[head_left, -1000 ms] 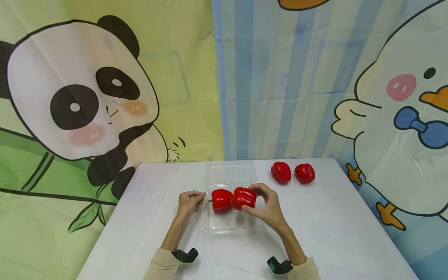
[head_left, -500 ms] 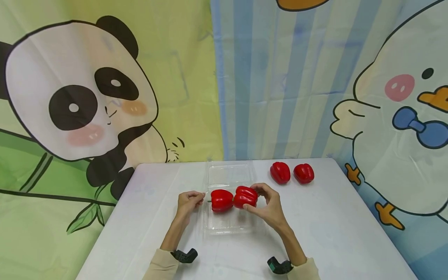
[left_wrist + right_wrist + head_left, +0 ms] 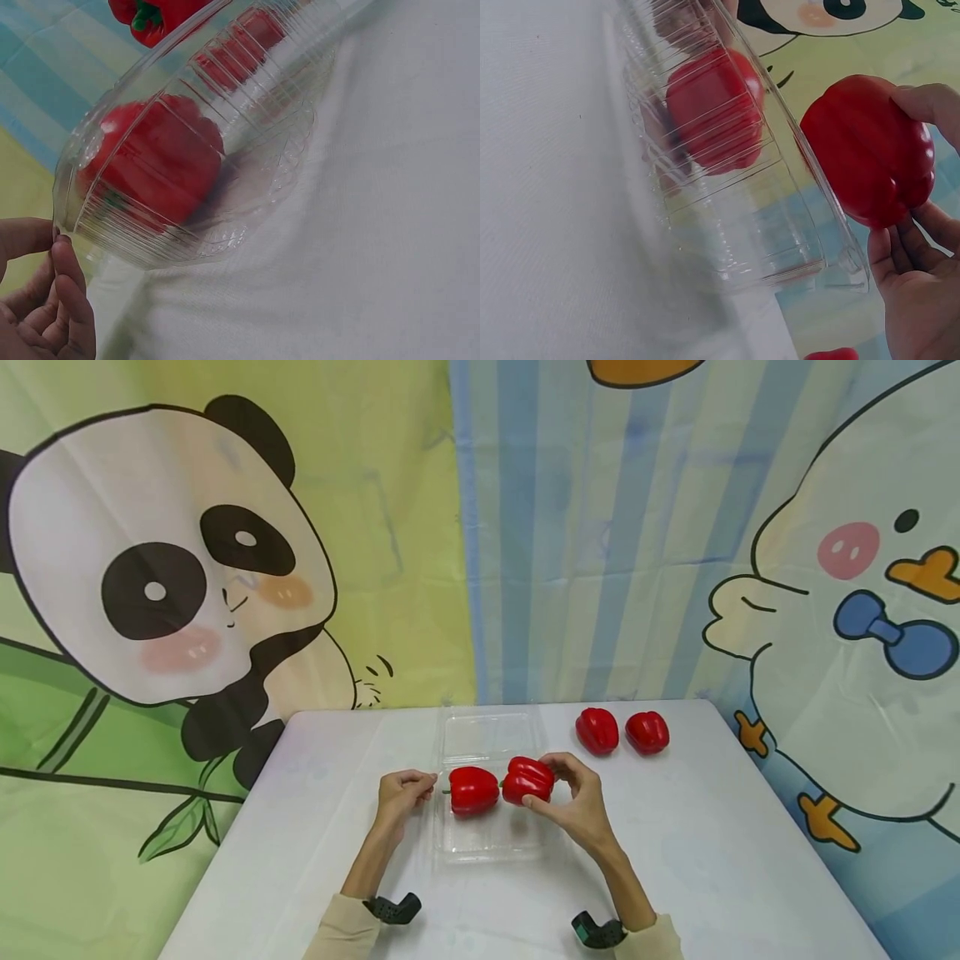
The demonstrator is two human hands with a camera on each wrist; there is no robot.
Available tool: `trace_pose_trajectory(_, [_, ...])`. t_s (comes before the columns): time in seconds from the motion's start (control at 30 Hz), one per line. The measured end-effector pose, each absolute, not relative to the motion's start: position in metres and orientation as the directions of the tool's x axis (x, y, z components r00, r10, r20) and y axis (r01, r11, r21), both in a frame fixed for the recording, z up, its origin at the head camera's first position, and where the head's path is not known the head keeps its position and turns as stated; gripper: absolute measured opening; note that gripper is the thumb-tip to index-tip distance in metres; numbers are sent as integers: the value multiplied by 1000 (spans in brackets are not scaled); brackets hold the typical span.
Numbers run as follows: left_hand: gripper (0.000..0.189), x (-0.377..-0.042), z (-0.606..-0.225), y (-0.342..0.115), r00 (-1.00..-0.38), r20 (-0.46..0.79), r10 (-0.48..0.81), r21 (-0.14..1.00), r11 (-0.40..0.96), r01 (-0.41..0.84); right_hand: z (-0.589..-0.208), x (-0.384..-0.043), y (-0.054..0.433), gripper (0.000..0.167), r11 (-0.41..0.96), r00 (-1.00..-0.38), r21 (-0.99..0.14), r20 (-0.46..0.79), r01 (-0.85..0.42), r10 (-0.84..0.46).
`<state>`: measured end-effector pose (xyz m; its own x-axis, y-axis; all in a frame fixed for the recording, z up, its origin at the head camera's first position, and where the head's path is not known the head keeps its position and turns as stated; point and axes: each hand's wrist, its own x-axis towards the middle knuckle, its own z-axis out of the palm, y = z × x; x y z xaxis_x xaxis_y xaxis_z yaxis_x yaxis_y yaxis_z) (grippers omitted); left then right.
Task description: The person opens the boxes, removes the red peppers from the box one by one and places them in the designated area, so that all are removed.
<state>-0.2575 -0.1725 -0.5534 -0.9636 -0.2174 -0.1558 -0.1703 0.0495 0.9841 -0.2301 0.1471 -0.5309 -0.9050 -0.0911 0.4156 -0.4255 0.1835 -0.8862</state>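
A clear plastic clamshell box [image 3: 480,845] lies on the table with its lid [image 3: 489,735] folded back, away from the person. Inside its left half sits a red bell pepper [image 3: 474,792], its green stem pointing left. The left hand [image 3: 402,793] pinches the box's left rim between thumb and fingertips, as the left wrist view [image 3: 56,300] camera shows. Over the right half, the right hand [image 3: 579,800] holds a second red bell pepper [image 3: 870,150] between thumb and fingers. That pepper is above the rim in the right wrist view, stem end towards the first one.
Two more red bell peppers, one nearer [image 3: 597,732] and one farther right [image 3: 647,732], lie at the back right of the white table [image 3: 705,843]. Printed curtains with a panda and a chick hang directly behind the table's far edge.
The right hand has shifted its bell pepper slightly right and away from the person, opening a small gap from the pepper in the box. The left hand keeps its pinch on the rim.
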Motion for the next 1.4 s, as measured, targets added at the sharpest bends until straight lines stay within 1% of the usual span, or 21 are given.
trace_pose_trajectory(0.33, [26, -254, -554, -173, -965, -168, -204, 983, 45, -180, -536, -227, 152, 63, 196, -910, -890, 413, -411, -33])
trace_pose_trajectory(0.63, [20, -259, -552, -172, -967, -159, -199, 983, 64, -175, -536, -230, 157, 61, 179, -910, -896, 415, -406, 16])
trace_pose_trajectory(0.87, [20, -261, -552, -171, -967, -154, -204, 983, 70, -171, -537, -231, 158, 60, 174, -909, -898, 416, -405, 32])
trace_pose_trajectory(1.17, [18, -260, -550, -173, -967, -146, -210, 985, 56, -161, -534, -231, 160, 64, 178, -892, -886, 446, -428, 72])
trace_pose_trajectory(1.4, [21, -259, -553, -173, -962, -165, -217, 982, 54, -181, -536, -230, 164, 65, 198, -893, -889, 438, -414, 101])
